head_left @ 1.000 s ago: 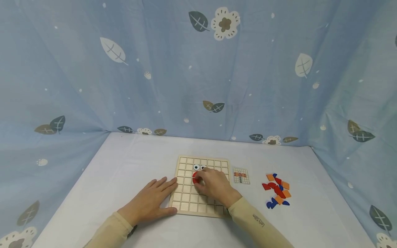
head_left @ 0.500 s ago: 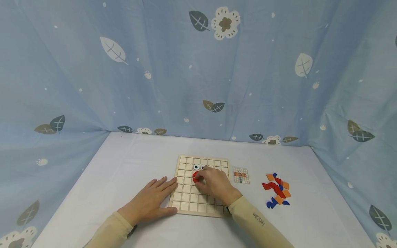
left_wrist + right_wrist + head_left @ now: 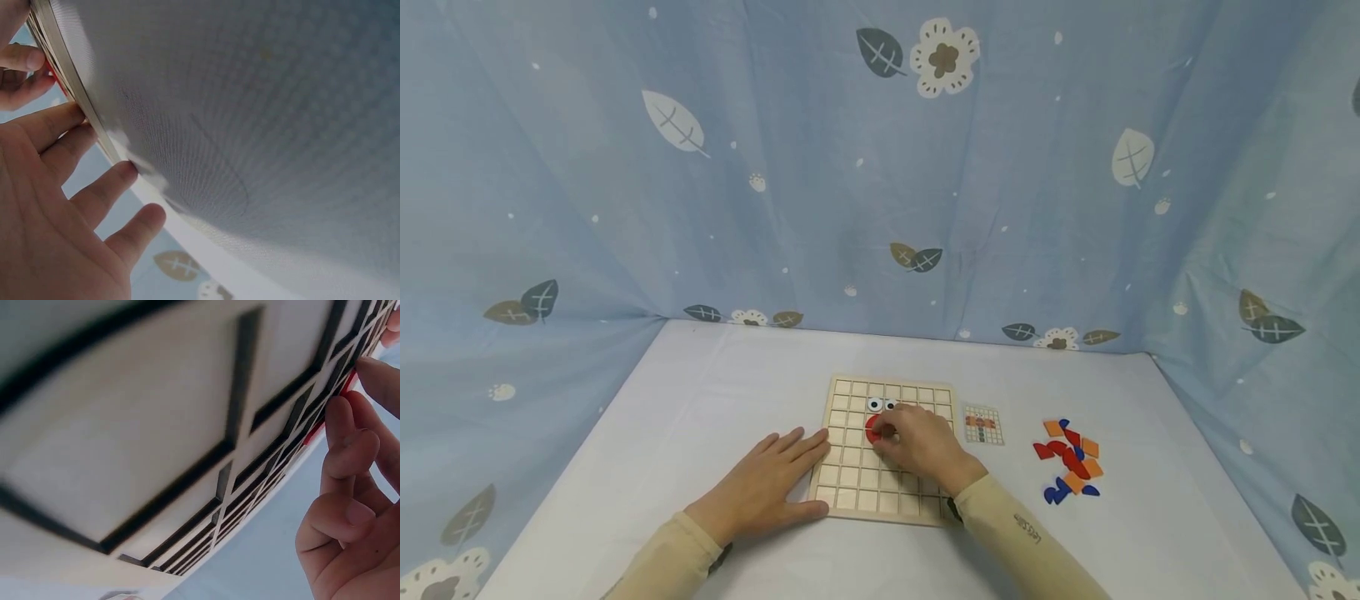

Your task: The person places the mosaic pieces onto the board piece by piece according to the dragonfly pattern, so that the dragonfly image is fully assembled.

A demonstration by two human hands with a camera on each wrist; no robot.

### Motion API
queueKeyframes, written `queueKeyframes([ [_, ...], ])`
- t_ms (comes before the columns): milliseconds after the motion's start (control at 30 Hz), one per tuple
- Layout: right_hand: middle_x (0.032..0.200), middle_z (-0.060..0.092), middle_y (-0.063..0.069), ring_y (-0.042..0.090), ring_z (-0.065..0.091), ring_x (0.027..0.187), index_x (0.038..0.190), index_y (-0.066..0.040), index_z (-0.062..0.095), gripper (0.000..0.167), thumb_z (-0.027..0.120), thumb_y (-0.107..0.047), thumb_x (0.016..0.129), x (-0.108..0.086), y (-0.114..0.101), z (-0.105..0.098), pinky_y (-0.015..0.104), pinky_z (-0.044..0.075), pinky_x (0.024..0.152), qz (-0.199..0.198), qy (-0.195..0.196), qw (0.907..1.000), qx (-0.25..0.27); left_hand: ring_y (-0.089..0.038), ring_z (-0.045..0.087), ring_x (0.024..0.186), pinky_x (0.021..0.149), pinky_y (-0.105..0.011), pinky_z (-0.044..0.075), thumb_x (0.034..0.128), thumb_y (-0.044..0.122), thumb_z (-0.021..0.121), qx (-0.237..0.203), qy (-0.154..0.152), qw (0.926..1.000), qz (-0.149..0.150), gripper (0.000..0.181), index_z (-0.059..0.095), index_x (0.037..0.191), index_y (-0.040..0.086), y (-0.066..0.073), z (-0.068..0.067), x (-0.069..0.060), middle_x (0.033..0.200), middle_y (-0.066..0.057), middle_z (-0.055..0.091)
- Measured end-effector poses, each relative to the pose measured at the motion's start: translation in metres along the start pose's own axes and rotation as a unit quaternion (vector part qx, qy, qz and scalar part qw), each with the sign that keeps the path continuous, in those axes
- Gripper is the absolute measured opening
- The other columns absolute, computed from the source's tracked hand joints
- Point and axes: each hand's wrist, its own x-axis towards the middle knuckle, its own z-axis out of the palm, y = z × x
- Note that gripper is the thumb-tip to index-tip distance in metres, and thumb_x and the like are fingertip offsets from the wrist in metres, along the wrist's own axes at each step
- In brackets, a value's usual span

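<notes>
A wooden grid board (image 3: 857, 479) lies on the table. Two round eye pieces (image 3: 875, 405) sit side by side near its far edge, the right one partly behind my hand. Just below them, red curved pieces (image 3: 871, 428) lie on the grid, partly covered by my fingers. My right hand (image 3: 925, 446) reaches over the board, thumb and forefinger pinching at the red; the other fingers are curled in the right wrist view. Flat and spread, my left hand (image 3: 767, 483) rests on the table, its fingertips touching the board's left edge.
A small pattern card (image 3: 983, 425) lies right of the board. Farther right is a loose pile of red pieces (image 3: 1072, 461), orange squares (image 3: 1054, 428) and blue pieces (image 3: 1092, 491). A patterned blue curtain (image 3: 820, 167) surrounds the white table (image 3: 737, 367).
My right hand shifts very slightly over the red pieces, its fingers staying at the same spot. My left hand, the board and the loose pieces keep their places.
</notes>
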Motion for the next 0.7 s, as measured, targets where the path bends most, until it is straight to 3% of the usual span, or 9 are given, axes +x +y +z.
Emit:
queueKeyframes([
  [333,0.096,0.07,-0.01,0.007,0.064,0.088,0.105,-0.02,0.077,0.019,0.08,-0.03,0.089,-0.001,0.0,0.0,0.031,0.056,0.075,0.001,0.006,1.0,-0.004,-0.04,0.042,0.141,0.113,-0.059,0.035,0.0934,0.067,0.056,0.0,0.002,1.0,0.001,0.082,0.048,0.151,0.009,0.0,0.0,0.0,0.159,-0.005,0.041],
  [567,0.103,0.07,-0.009,0.009,0.066,0.088,0.115,-0.022,0.075,0.025,0.078,-0.027,0.091,-0.018,0.001,-0.016,0.028,0.055,0.07,-0.018,0.056,0.9983,0.006,-0.04,0.041,0.142,0.113,-0.058,0.034,0.0933,0.068,0.055,-0.001,-0.001,1.0,-0.001,0.083,0.048,0.152,0.01,-0.001,0.001,0.0,0.16,-0.003,0.04],
  [700,0.11,0.069,-0.008,0.008,0.061,0.079,0.12,-0.023,0.073,0.03,0.078,-0.027,0.091,-0.035,0.007,-0.031,0.024,0.051,0.062,-0.021,0.088,0.9955,0.027,-0.04,0.039,0.143,0.114,-0.059,0.033,0.0934,0.069,0.054,-0.01,-0.008,0.9999,-0.005,0.084,0.047,0.153,0.01,-0.001,0.001,0.0,0.161,-0.003,0.039],
])
